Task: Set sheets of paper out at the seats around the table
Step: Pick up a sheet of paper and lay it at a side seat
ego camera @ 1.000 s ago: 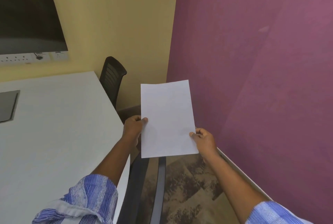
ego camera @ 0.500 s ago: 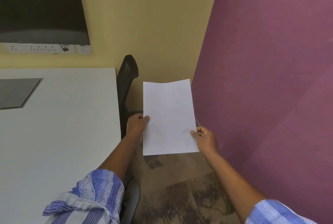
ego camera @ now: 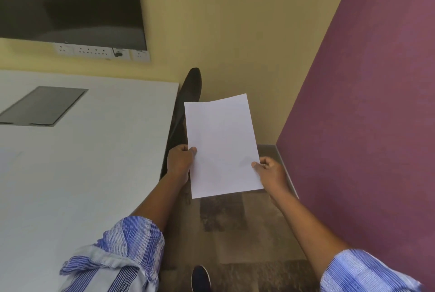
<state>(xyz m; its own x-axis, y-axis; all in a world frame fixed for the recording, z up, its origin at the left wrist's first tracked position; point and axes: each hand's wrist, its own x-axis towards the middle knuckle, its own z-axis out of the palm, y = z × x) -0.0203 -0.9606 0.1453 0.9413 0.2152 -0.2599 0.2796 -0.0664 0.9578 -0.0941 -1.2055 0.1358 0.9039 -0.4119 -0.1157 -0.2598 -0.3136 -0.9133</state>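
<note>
Progress looks early, I judge: no sheet lies on the visible part of the table [ego camera: 82, 174], and the paper [ego camera: 221, 146] is in the air just beside the table's right edge, above the floor. Two hands hold it, the left hand [ego camera: 180, 162] pinching its left edge with thumb over curled fingers, the right hand [ego camera: 270, 171] pinching the right edge likewise. One sheet shows, possibly a thin stack; one chair [ego camera: 188, 101] stands beyond, at the table's far corner.

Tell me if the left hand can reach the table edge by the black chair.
Probably yes: the left hand, pinching the sheet, is right beside the table edge, near the chair, with nothing between.
</note>
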